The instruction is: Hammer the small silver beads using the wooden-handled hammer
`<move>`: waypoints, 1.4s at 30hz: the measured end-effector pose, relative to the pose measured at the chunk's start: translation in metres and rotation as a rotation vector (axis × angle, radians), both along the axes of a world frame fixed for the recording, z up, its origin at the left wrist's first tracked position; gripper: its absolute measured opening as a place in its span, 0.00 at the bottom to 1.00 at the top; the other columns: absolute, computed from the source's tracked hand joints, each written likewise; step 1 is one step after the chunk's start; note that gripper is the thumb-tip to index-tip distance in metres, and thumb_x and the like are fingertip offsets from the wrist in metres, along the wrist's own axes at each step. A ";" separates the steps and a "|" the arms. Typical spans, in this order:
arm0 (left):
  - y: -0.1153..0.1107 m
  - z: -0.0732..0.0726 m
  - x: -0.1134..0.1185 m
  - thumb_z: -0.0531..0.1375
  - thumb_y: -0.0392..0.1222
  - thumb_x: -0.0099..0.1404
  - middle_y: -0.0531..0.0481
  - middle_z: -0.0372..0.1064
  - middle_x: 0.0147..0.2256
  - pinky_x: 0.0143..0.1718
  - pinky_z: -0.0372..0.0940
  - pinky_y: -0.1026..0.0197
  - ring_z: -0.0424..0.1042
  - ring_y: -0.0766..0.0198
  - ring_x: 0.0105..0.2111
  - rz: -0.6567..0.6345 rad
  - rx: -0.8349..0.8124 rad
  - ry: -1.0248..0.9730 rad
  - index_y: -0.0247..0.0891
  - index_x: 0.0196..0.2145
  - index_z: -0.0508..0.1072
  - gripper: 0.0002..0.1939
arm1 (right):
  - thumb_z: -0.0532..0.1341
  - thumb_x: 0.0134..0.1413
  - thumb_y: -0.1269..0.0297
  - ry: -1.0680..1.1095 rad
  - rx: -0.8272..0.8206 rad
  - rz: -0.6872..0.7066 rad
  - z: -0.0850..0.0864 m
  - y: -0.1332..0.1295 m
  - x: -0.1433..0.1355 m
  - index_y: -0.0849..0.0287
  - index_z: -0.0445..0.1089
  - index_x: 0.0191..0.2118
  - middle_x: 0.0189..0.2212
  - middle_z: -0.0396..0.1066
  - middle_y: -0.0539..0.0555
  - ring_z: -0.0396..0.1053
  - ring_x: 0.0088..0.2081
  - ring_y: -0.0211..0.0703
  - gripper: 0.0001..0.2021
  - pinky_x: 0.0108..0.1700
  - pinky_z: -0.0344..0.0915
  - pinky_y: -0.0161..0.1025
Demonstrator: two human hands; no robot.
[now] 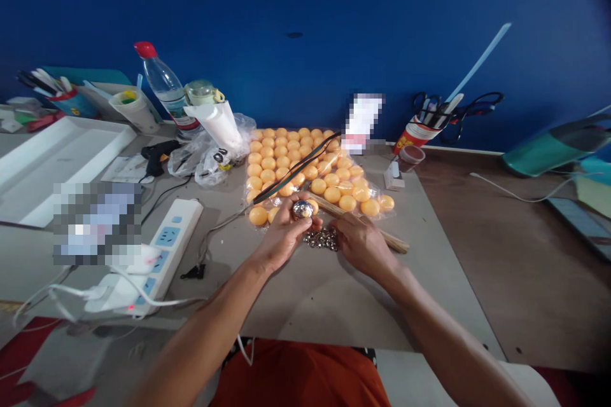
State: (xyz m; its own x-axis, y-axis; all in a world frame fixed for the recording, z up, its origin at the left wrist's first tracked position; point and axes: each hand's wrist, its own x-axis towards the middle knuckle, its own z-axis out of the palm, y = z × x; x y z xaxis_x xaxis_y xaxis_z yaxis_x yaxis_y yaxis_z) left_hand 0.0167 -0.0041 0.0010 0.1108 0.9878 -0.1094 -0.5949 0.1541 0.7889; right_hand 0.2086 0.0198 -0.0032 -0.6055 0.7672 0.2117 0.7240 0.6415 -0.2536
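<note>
A shiny silver ball [302,208] sits in my left hand [286,232], above the near middle of the table [296,299]; my fingers are curled around it, with the thumb along its near side. Just right of it shows one orange ball [313,206], and I cannot tell whether my fingers touch it. Slightly nearer, between my hands, lies a pile of small metal pieces [321,240]. My right hand [360,238] is at the right edge of that pile, fingers bent downward; I cannot tell whether they pinch anything. Beyond that hand a wooden stick [397,243] lies slantwise, its near end showing to the right.

Farther off, rows of orange balls [282,162] lie in clear plastic, with a dark strap [267,191] crossing them. To the left are a white power strip [189,216], a black glue gun [155,159] and, farther, a red-capped bottle [163,84] leaning in view. At the far right stands a red-and-white cup [414,134] holding scissors and other tools.
</note>
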 end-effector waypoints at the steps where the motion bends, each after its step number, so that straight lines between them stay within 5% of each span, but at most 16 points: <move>1: 0.000 0.001 0.000 0.67 0.37 0.56 0.53 0.70 0.36 0.39 0.68 0.60 0.74 0.66 0.34 0.001 -0.002 0.004 0.41 0.48 0.65 0.24 | 0.53 0.51 0.78 -0.006 -0.005 0.002 0.001 0.000 0.000 0.60 0.74 0.37 0.30 0.70 0.56 0.66 0.32 0.44 0.14 0.36 0.61 0.41; 22: -0.002 0.003 0.000 0.67 0.38 0.55 0.53 0.69 0.38 0.41 0.68 0.59 0.74 0.65 0.35 -0.010 -0.011 0.067 0.42 0.48 0.65 0.24 | 0.50 0.57 0.76 0.270 -0.061 0.037 0.005 -0.002 -0.001 0.61 0.70 0.34 0.32 0.69 0.56 0.67 0.33 0.42 0.11 0.37 0.64 0.39; 42: -0.007 0.013 0.002 0.67 0.39 0.56 0.52 0.66 0.36 0.40 0.68 0.58 0.71 0.64 0.35 -0.088 0.010 0.158 0.42 0.46 0.67 0.21 | 0.58 0.56 0.68 0.598 -0.266 -0.132 0.008 -0.009 -0.003 0.59 0.73 0.36 0.30 0.76 0.52 0.72 0.30 0.40 0.07 0.33 0.67 0.36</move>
State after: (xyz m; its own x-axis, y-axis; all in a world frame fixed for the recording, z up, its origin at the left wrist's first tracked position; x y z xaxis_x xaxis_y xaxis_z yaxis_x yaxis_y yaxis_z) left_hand 0.0190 -0.0114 0.0145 0.1792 0.9761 -0.1230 -0.4476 0.1922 0.8733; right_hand 0.2053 0.0104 0.0051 -0.3402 0.8992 0.2751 0.4776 0.4172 -0.7732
